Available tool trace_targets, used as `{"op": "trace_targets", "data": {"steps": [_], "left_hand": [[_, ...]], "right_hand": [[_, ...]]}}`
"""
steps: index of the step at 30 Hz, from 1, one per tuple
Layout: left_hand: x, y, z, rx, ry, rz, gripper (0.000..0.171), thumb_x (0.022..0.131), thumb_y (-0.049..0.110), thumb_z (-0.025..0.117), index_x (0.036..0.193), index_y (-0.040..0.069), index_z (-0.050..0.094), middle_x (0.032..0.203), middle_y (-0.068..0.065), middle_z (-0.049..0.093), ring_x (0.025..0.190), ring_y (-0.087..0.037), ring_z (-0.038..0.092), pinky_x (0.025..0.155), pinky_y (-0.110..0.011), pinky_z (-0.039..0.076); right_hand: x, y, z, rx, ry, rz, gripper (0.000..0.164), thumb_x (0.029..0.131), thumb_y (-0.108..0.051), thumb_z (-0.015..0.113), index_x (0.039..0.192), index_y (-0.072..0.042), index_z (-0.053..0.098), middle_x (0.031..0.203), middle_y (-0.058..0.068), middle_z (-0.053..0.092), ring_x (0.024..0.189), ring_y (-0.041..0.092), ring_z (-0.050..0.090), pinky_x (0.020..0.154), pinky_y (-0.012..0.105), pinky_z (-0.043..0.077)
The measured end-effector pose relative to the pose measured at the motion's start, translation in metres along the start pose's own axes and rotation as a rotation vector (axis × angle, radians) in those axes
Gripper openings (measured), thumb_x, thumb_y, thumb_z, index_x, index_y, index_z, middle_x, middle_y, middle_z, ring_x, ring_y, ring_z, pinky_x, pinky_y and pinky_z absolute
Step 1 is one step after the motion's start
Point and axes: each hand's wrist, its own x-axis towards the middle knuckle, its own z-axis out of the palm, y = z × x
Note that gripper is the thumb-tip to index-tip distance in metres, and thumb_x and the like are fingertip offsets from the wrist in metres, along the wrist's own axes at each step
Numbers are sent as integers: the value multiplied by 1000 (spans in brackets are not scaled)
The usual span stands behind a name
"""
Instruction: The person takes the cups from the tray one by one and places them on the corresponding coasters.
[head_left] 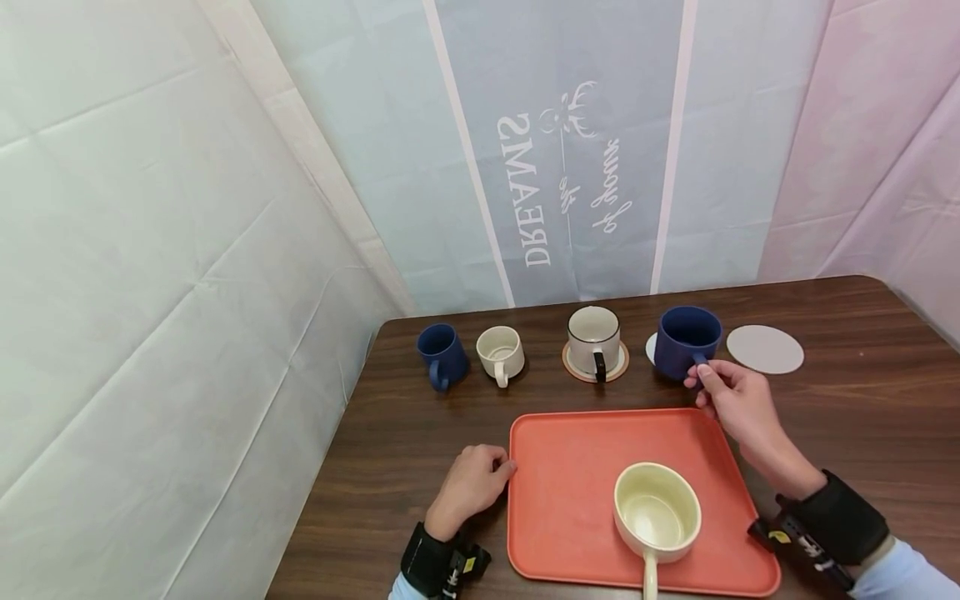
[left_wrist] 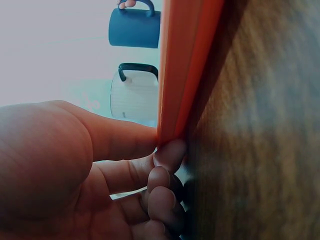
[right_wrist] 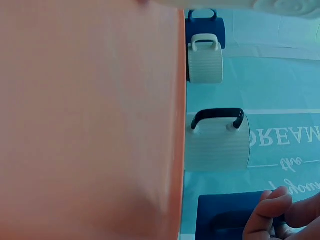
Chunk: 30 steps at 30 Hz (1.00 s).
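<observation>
My right hand (head_left: 750,412) pinches the handle of a large dark blue mug (head_left: 677,357) between thumb and fingers, beyond the back right of an orange-red tray (head_left: 562,492). The mug looks upright and overlaps a white coaster (head_left: 651,348). In the right wrist view, the fingers on the blue mug (right_wrist: 220,212) show at the bottom. My left hand (head_left: 468,485) is at the tray's left edge. In the left wrist view, its thumb and forefinger pinch the rim of the tray (left_wrist: 181,65). A pale yellow handled bowl (head_left: 656,512) stands on the tray.
Behind the tray stand a small blue mug (head_left: 444,354), a small cream mug (head_left: 501,350) and a black-handled white mug (head_left: 592,329) on a round coaster (head_left: 619,367). Another white coaster (head_left: 765,348) lies at right. Fabric (head_left: 360,125) hangs behind the wooden table (head_left: 405,417).
</observation>
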Motion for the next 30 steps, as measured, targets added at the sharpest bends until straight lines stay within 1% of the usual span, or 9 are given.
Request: {"op": "trace_targets", "data": {"steps": [2,6,12,18,21,28,30], "left_hand": [[0,0,-1,-3,0,0,33,105,21,66,73,18,64,58,10,45,52,-7,45,52,-24,34],[1,1,-1,-4,3,4,32,105,20,66,73,18,65,58,9,46,52,-8,45,52,-24,34],[0,1,-1,1,2,-1,33,106,21,66,73,18,64,59,10,47,53,-7,46,53,-24,35],[0,1,0,8,1,-7,33,105,21,66,73,19,64,60,10,47,53,-7,46,53,-24,35],[0,1,-1,6,5,3,32,105,20,67,73,18,64,60,10,48,53,-7,46,53,-25,36],[0,0,1,11,-6,-23,34,105,23,67,72,19,63,61,9,49,54,-8,47,54,-24,36],[1,0,1,11,-5,-19,33,105,22,67,72,19,64,60,9,49,54,-8,47,54,-24,36]], "right_hand": [[2,-1,-2,7,-3,-2,41,114,-25,47,126,14,57,88,-11,68,69,10,58,62,23,54],[9,-1,-6,10,-9,-25,41,114,-23,47,124,15,57,86,-11,67,68,10,57,61,21,53],[19,2,-12,-1,-37,-47,39,114,-19,46,123,18,55,89,-4,69,69,9,59,62,20,54],[30,5,-17,-16,-80,-36,40,115,-17,45,126,19,54,93,-2,67,72,9,62,65,22,55],[33,6,-20,-24,-105,-26,40,115,-18,44,128,19,53,94,-1,67,74,9,63,67,22,56],[40,7,-21,-51,-134,-19,41,115,-19,44,128,19,53,99,10,67,75,9,65,69,23,58],[41,7,-21,-64,-137,-11,42,115,-20,44,129,19,53,101,13,67,76,10,65,70,23,58]]}}
